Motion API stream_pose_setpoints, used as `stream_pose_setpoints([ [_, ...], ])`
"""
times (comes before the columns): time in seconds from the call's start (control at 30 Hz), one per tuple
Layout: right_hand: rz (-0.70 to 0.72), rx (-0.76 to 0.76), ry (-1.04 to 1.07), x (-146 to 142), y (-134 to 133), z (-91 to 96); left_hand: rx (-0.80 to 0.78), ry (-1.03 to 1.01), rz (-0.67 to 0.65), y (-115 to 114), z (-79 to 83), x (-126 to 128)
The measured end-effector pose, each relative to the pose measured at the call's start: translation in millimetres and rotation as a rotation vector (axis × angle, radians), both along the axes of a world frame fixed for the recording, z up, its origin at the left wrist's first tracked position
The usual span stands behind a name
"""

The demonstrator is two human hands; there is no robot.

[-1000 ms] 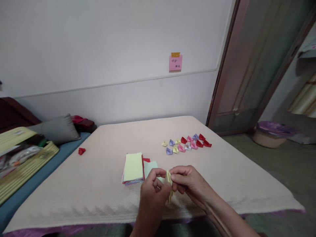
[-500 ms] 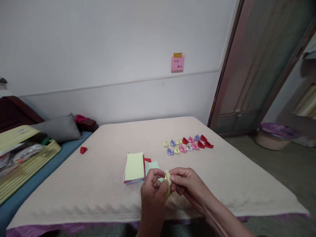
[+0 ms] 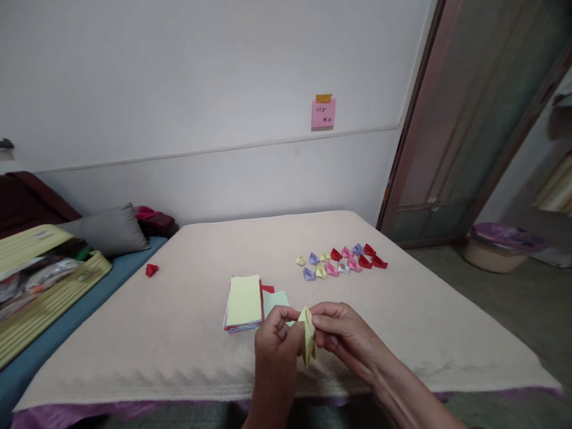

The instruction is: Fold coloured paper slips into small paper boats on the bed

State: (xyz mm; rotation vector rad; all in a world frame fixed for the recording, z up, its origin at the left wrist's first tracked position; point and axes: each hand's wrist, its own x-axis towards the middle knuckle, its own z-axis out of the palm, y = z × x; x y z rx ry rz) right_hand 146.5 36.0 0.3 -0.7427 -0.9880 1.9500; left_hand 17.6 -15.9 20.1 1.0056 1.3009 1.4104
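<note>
A folded piece of pale yellow paper [image 3: 307,336] is held upright between my two hands above the table's near side. My left hand [image 3: 277,342] pinches its left edge, thumb in front. On the other edge, my right hand [image 3: 339,328] grips it between thumb and fingers. Just beyond my left hand lies a pale green sheet [image 3: 276,301], partly hidden by the fingers. Left of that is a stack of coloured paper [image 3: 243,301] with a yellow sheet on top.
Small folded paper boats [image 3: 331,269] in several colours stand in two rows toward the back right. A crumpled-looking red paper piece [image 3: 152,270] lies far left on the cloth-covered table [image 3: 192,351]. A pink note [image 3: 323,114] is taped to the wall.
The yellow folded paper has turned and opened out, so more of its broad face shows between my hands. My right hand has shifted slightly to the right.
</note>
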Motion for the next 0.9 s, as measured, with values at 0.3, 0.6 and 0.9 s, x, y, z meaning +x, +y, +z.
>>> stream_pose_setpoints([
  [0.3,0.014,0.026,-0.038,-0.7,0.7,-0.6,-0.036,0.103,0.053,0.8,-4.6,-1.0],
  [0.6,0.031,0.006,-0.005,-0.5,0.5,-1.0,0.347,0.458,0.115,-4.7,-4.9,-0.1],
  [0.9,0.033,0.002,-0.043,-0.2,1.6,-2.5,0.202,0.454,0.142,-3.4,-3.1,1.3],
])
